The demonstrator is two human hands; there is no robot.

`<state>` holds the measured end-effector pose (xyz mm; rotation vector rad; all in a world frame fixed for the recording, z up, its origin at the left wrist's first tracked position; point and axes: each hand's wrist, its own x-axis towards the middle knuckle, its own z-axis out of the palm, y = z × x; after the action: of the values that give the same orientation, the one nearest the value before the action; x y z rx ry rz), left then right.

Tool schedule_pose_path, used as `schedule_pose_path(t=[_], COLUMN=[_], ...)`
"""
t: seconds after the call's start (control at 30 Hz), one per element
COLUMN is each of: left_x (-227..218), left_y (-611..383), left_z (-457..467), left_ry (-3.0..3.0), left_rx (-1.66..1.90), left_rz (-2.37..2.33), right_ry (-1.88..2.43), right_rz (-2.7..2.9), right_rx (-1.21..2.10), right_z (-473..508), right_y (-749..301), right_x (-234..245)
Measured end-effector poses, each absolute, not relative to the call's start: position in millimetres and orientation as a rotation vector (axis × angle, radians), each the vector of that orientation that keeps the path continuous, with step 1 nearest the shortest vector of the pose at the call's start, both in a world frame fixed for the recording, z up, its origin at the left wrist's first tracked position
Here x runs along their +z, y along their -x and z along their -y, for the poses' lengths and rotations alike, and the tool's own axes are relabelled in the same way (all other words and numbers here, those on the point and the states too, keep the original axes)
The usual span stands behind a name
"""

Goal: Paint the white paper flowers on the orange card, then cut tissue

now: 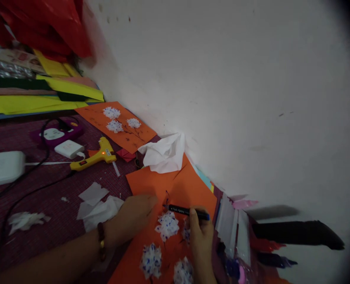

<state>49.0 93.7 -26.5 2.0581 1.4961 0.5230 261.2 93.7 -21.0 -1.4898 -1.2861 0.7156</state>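
My right hand is closed round a black marker pen, whose tip touches an orange paper sheet on the floor. My left hand lies flat and open on the same sheet, holding it down, with a bead bracelet at the wrist. Several white tissue flowers with blue dots are stuck on the sheet between and below my hands.
A yellow glue gun with its light on lies to the left, beside a white charger and cables. A second orange sheet with flowers rests by the wall. Crumpled white tissue, tissue scraps, stacked coloured paper.
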Motion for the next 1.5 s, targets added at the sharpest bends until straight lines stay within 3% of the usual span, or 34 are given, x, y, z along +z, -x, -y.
schedule_pose_path(t=[0.57, 1.1, 1.5], left_x=[-34, -36, -28], left_y=[-51, -50, -50], left_z=[-96, -94, -94], left_ry=[-2.065, -2.085, -2.065], left_rx=[0.561, 0.540, 0.503], left_rz=[-1.508, -1.517, -1.504], right_ry=[1.439, 1.421, 1.515], right_rz=[1.439, 1.235, 1.342], right_rx=[0.508, 0.751, 0.691], right_z=[-101, -94, -97], right_y=[-257, -261, -264], right_x=[-20, -25, -22])
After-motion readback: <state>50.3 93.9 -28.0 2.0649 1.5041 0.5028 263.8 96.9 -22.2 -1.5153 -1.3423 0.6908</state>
